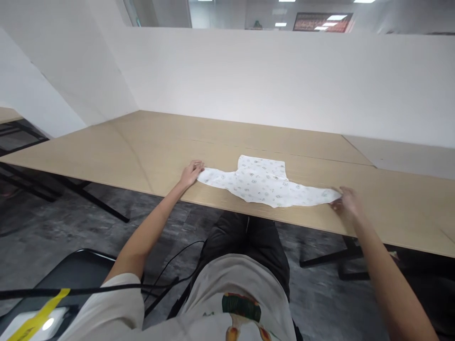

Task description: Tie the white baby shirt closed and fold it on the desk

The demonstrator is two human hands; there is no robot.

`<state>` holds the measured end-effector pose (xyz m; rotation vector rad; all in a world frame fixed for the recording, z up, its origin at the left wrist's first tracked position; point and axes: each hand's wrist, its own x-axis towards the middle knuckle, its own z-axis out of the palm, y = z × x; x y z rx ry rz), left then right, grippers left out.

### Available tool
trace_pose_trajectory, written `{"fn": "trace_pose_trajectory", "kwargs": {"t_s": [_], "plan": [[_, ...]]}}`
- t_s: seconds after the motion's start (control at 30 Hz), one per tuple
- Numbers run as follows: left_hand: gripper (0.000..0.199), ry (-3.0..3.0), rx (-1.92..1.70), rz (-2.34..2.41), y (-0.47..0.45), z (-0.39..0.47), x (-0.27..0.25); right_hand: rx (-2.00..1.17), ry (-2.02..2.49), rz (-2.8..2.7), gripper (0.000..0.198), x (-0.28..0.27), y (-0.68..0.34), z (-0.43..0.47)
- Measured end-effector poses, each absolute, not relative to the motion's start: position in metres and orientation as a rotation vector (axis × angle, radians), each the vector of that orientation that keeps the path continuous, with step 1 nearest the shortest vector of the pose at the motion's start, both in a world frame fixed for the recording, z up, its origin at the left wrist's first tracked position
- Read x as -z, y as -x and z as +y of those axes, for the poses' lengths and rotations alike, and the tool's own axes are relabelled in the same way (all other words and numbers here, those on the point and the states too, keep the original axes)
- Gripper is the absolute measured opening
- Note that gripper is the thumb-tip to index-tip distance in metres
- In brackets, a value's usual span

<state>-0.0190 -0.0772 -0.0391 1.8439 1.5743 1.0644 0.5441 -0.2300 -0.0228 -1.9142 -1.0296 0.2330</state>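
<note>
From the head camera, a small white garment (265,182) with a faint printed pattern lies flat on the light wooden table (142,147), close to the near edge and almost straight in front of the person. It looks like a baby-sized top: a short body panel points away from the person and the two sleeves run out to either side in one long band. The left hand (191,173) rests on the table at the tip of the left sleeve, fingers bent down onto the cloth so that it pins or pinches the cuff; I cannot tell for sure whether the cloth is gripped between the fingers or only pressed flat. The right hand (346,201) sits at the tip of the right sleeve near the table edge, fingers curled around or onto the cuff, and it seems to be holding that end, though the grasp itself is partly hidden by the back of the hand. Both arms are stretched wide, so the sleeves are drawn out full and fairly smooth. Judging by how things lie, the spreading and flattening of the garment is about done: there are no big wrinkles and the sleeves lie straight. No sleeve is turned in over the body, so any sleeve folding is not yet begun, and the garment shows as a single flat layer. Below the table edge the person's dark trousers (245,241) and pale shirt (227,298) show, and a black chair (76,270) with a cable (167,265) across it stands at the lower left.
</note>
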Motion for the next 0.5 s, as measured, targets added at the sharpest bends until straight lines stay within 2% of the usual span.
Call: {"fn": "trace_pose_trajectory", "kwargs": {"t_s": [0.1, 0.2, 0.27, 0.5], "plan": [[0.058, -2.1, -0.931, 1.722, 0.016, -0.079, 0.039, -0.334, 2.026, -1.0, 0.037, 0.011, -0.525, -0.23], [0.049, -2.25, -0.775, 1.875, 0.012, -0.078, 0.04, 0.02, 2.014, -1.169, 0.043, -0.006, -0.489, -0.226], [0.045, -2.273, -0.711, 1.879, 0.012, -0.078, 0.039, 0.141, 1.969, -1.247, 0.044, -0.016, -0.453, -0.22], [0.037, -2.089, -0.881, 1.715, 0.021, -0.078, 0.037, 0.213, 1.941, -1.728, 0.042, -0.022, -0.317, -0.192]]}}
